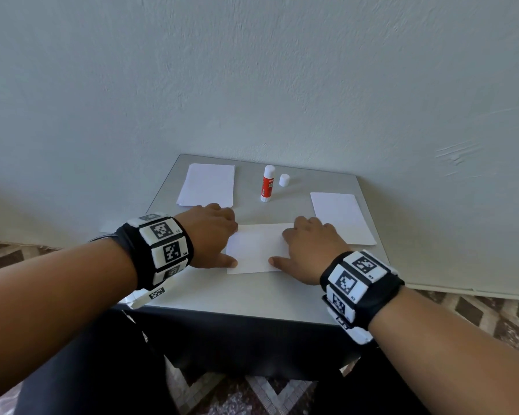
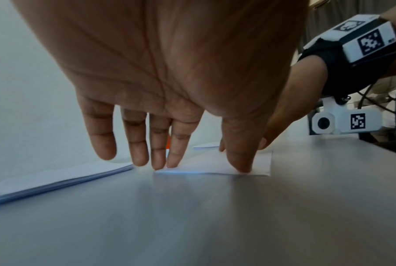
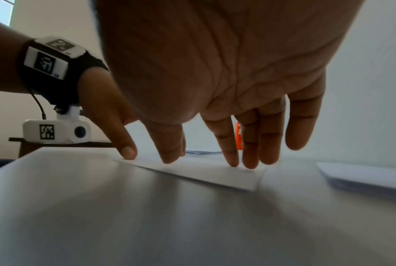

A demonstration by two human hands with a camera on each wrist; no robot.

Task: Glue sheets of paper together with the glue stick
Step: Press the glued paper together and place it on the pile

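Lying flat under both hands' fingertips: white paper sheet.

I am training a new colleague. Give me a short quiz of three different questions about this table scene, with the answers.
1. True or false: the white cap is on the red and white glue stick.
2. Which hands press on the white paper sheet in the middle? A) left hand only B) right hand only C) both
3. Fill in: the thick stack of white paper lies on the grey table, to the ____ of the glue stick.

Key: 1 false, the cap stands beside it; 2 C; 3 left.
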